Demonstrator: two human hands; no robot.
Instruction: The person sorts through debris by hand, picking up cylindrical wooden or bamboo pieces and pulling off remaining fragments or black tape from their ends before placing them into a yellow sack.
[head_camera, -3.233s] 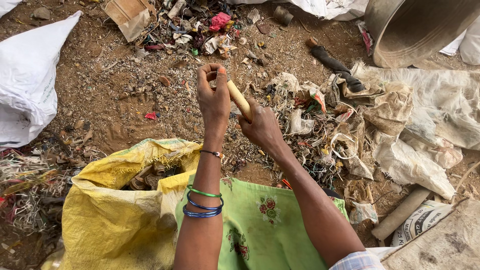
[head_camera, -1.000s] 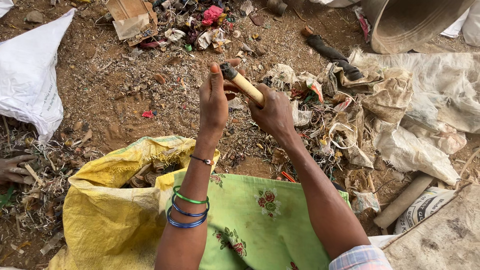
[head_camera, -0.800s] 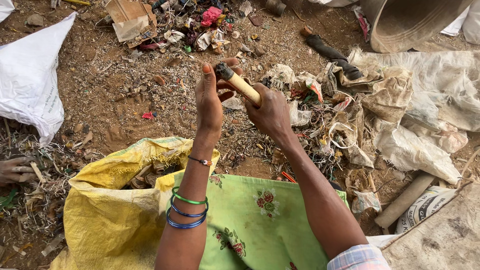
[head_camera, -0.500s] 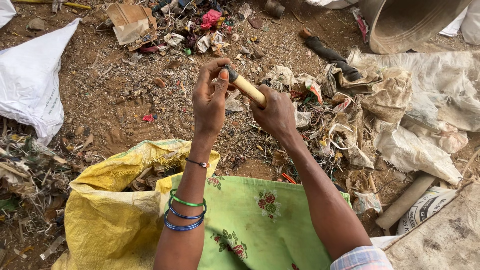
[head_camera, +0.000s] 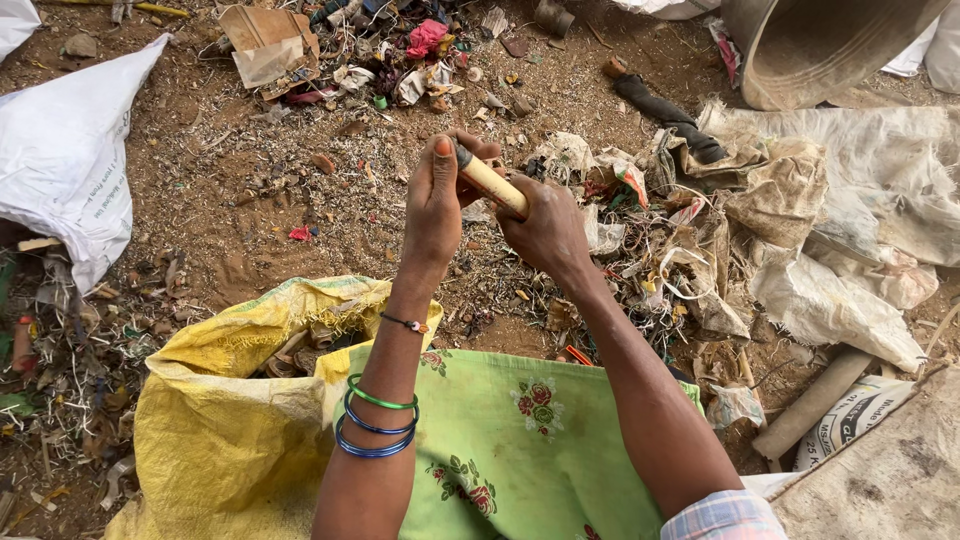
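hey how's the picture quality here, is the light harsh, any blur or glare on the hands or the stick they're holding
Head view: soft, even daylight, faint shadows only; left hand, right hand and the pale stick are sharp, no glare; slight wide-angle stretching toward the edges, where the yellow sack lies.

The left hand (head_camera: 437, 200) has closed its fingers over the dark tip of the pale stick (head_camera: 492, 181), earlier merely beside it.

Yellow sack (head_camera: 215, 440), green floral cloth (head_camera: 520, 450) (red roses) — white bag (head_camera: 65, 160), cream tube (head_camera: 492, 182).

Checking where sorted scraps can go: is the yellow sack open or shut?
Open: the yellow sack's mouth gapes, with scraps visible inside.
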